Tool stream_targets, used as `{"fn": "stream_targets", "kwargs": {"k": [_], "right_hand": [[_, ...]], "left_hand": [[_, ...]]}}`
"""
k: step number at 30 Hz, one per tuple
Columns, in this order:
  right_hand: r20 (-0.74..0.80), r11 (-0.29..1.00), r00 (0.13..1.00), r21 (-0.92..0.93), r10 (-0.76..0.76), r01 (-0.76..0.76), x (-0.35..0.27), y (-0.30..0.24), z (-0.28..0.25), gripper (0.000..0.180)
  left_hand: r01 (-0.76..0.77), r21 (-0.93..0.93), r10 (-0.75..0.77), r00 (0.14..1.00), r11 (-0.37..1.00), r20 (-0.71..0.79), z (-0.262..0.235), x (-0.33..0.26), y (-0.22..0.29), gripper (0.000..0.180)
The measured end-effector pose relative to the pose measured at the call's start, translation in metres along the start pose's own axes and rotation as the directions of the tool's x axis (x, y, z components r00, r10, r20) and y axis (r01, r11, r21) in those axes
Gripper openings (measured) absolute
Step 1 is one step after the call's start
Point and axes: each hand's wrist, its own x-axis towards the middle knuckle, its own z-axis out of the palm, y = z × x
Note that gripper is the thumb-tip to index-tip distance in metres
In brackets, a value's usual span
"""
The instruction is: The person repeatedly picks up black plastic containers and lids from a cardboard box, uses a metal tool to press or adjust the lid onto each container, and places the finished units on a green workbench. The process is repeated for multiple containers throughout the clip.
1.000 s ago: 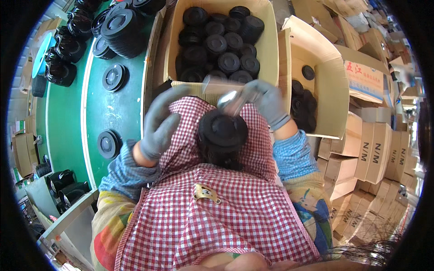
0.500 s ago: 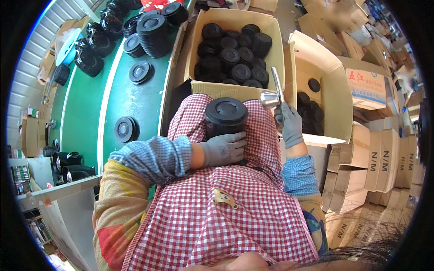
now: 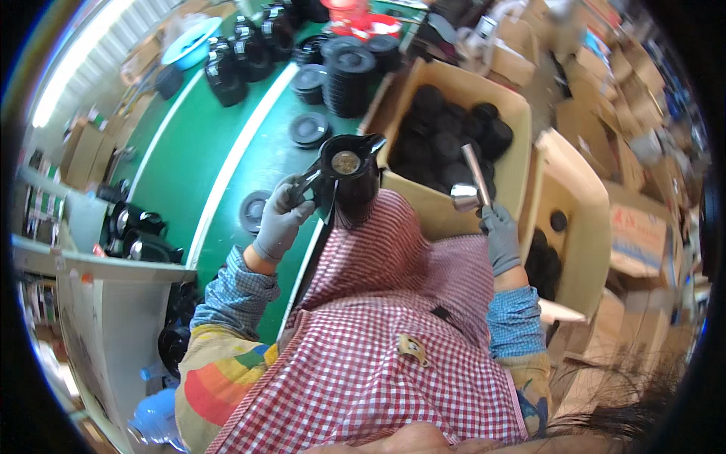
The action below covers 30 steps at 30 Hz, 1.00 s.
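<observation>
My left hand (image 3: 281, 219) is closed around the handle of a black jug (image 3: 355, 198), held up above my left thigh at the table's edge. Its spout points to the right, and a round, brownish metallic patch shows in its open mouth. In my right hand (image 3: 499, 236) is a shiny metal tool (image 3: 478, 178), a rod with a flared silver head, raised over the near side of a carton of black parts. Both hands wear grey gloves.
Round black discs (image 3: 308, 130), some stacked, lie on the green table (image 3: 189, 163) at left. Black jugs (image 3: 225, 74) stand farther back. An open carton (image 3: 446, 210) holds black round parts; a second carton (image 3: 586, 219) stands to its right.
My left hand has moved from the side of the black, disc-topped vessel on my lap to the jug's handle, up and left. The right hand still holds the metal tool. The view has tilted.
</observation>
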Motion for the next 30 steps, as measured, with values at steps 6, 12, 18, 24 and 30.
{"fn": "stream_targets", "kwargs": {"k": [6, 12, 18, 24, 30], "right_hand": [[0.304, 0.813, 0.949, -0.528, -0.09, 0.246, 0.07, 0.004, 0.158, 0.029], [0.538, 0.631, 0.821, -0.574, -0.191, 0.522, 0.093, 0.047, 0.309, 0.025], [0.615, 0.433, 0.705, -0.56, -0.354, 0.706, 0.097, 0.059, 0.359, 0.044], [0.646, 0.532, 0.624, -0.373, -0.44, 0.76, 0.092, 0.015, 0.259, 0.037], [0.323, 0.933, 0.946, -0.332, -0.027, 0.14, 0.087, 0.042, 0.146, 0.029]], "left_hand": [[-0.03, -0.263, -0.07, 0.93, 0.964, -0.362, -0.088, -0.007, 0.008, 0.009], [-0.295, -0.179, 0.098, 0.727, 0.939, -0.68, -0.205, 0.091, -0.011, 0.019], [-0.253, 0.096, 0.197, 0.414, 0.963, -0.888, -0.335, 0.242, -0.072, 0.043], [-0.21, 0.12, 0.173, 0.253, 0.97, -0.952, -0.378, 0.324, -0.098, 0.058], [0.029, 0.291, 0.241, 0.486, 0.956, -0.84, -0.399, 0.286, -0.107, 0.07]]}}
